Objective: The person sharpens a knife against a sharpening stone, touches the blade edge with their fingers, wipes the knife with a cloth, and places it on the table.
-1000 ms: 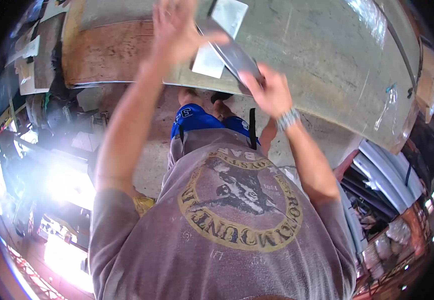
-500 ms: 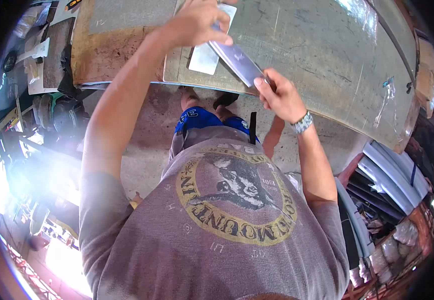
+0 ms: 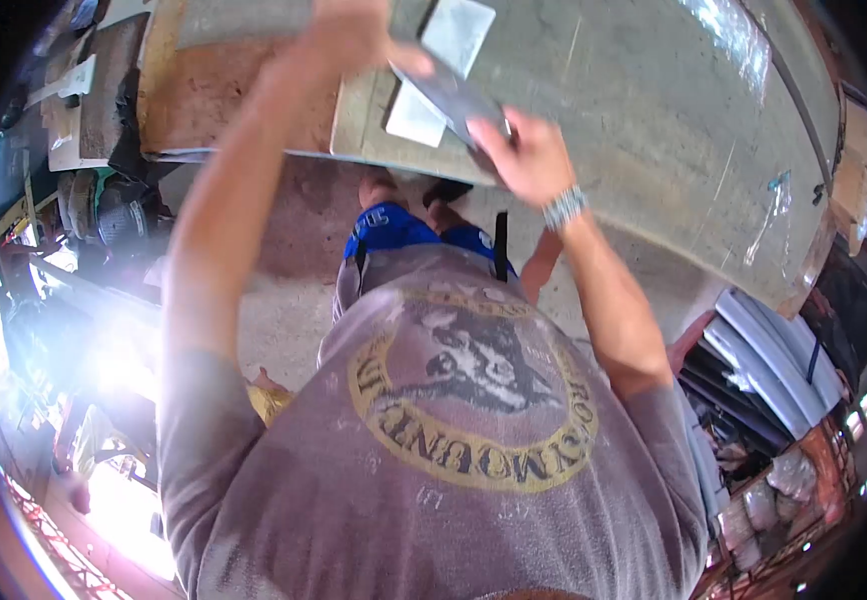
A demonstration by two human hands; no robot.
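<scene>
A grey flat strip (image 3: pixel 454 95) is held slantwise above the worktable (image 3: pixel 644 120). My right hand (image 3: pixel 529 155), with a watch at the wrist, grips its lower right end between thumb and fingers. At the strip's upper left end is my left hand (image 3: pixel 354 30), blurred and partly cut off by the top edge; its thumb lies against the strip, and its fingers cannot be made out. Beneath the strip, a white rectangular sheet (image 3: pixel 459 35) lies on the table and shows on both sides of it.
A brown board (image 3: pixel 204 95) covers the table's left part. Clear plastic (image 3: pixel 774 215) lies near the right end. Grey rolled sheets (image 3: pixel 774 355) are stacked at the lower right, beside wrapped bundles (image 3: pixel 794 475). Cardboard (image 3: pixel 859 150) stands at the far right.
Since half a second ago, both hands and the strip have moved up in view, my right hand also leftward. The strip appears darker and blurred. My right hand has kept its grip.
</scene>
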